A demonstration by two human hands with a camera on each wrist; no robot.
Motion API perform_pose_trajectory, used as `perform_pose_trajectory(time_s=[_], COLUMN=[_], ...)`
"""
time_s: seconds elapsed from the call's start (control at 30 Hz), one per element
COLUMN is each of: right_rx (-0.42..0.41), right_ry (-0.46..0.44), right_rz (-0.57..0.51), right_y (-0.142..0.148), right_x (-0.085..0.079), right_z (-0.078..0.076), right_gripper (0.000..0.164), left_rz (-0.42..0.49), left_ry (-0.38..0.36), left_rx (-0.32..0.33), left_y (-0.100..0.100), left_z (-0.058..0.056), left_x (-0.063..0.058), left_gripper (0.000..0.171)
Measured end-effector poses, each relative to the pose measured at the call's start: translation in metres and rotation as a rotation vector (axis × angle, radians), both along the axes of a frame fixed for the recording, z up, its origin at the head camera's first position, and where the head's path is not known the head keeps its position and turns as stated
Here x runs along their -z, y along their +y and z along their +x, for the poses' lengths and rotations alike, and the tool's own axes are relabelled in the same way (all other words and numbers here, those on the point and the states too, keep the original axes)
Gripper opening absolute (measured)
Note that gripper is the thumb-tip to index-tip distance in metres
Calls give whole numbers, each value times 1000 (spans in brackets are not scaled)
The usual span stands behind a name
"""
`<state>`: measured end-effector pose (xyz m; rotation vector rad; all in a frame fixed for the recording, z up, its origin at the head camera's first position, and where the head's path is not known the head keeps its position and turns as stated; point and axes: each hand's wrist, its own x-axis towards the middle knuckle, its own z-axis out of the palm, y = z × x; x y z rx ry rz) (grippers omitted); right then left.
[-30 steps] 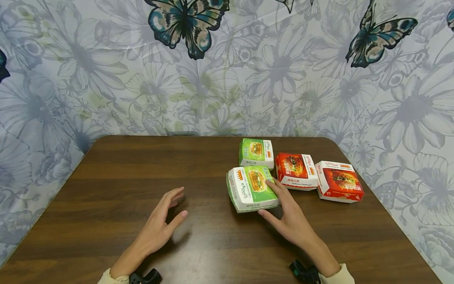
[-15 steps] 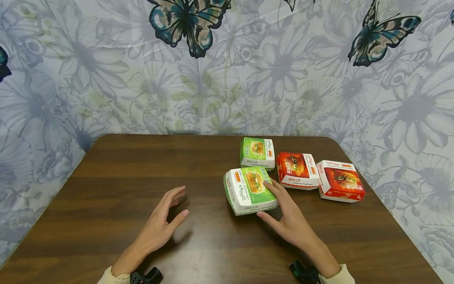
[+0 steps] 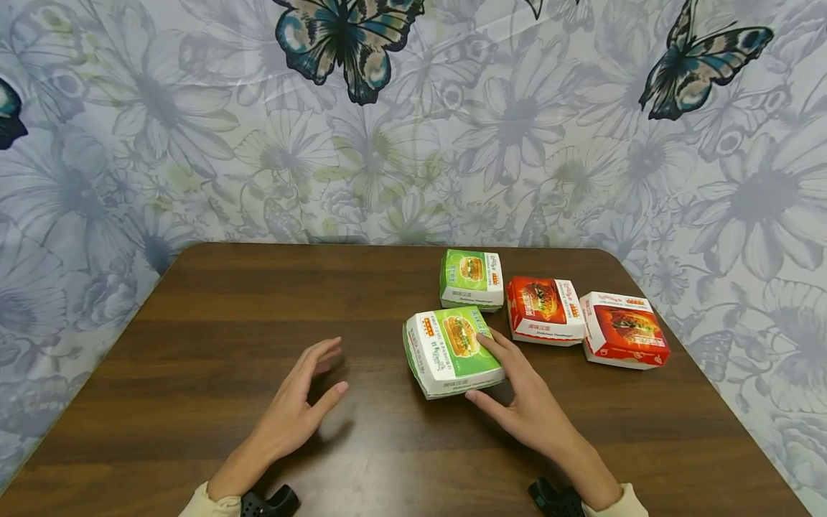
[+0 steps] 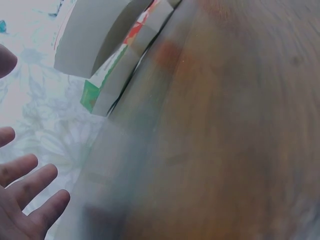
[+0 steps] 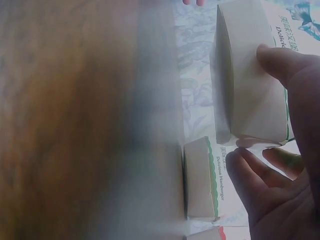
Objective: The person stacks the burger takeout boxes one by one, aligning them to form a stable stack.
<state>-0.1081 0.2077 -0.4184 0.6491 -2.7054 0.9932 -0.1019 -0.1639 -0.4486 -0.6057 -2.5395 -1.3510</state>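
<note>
My right hand (image 3: 526, 395) grips a green-and-white hamburger box (image 3: 442, 357) at its right side, thumb on the near side and fingers on the far side. In the right wrist view this box (image 5: 255, 75) is raised off the table between thumb and fingertips. My left hand (image 3: 293, 406) is held over the table to the left, fingers extended and apart, with nothing in it. Behind the held box sits a second green hamburger box (image 3: 472, 286). Two red hamburger boxes, one nearer the middle (image 3: 543, 305) and one farther right (image 3: 627, 334), stand beside it.
All of this is on a dark brown wooden table (image 3: 258, 301) with rounded far corners. A pale wall covering (image 3: 388, 165) with flowers and butterflies rises behind its far edge. Black wrist devices show at the left wrist (image 3: 271, 502) and the right wrist (image 3: 555, 499).
The held green box has shifted slightly left and toward me with my right hand still gripping it. The other boxes stay in place, and my left hand has hardly moved.
</note>
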Motion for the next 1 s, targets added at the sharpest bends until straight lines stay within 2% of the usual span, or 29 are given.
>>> perform_pose_trajectory(time_s=[0.27, 0.73, 1.0], right_rx=[-13, -57, -78], right_ry=[-20, 33, 12], right_rz=[-4, 17, 10], right_y=[-3, -7, -8], right_x=[-3, 0, -6], right_z=[3, 6, 2], right_gripper=[90, 90, 92], left_rz=[-1, 16, 40], left_ry=[6, 29, 51], left_rx=[13, 22, 46], left_y=[0, 3, 6], left_z=[1, 4, -2], left_x=[0, -2, -7], left_gripper=[66, 69, 71])
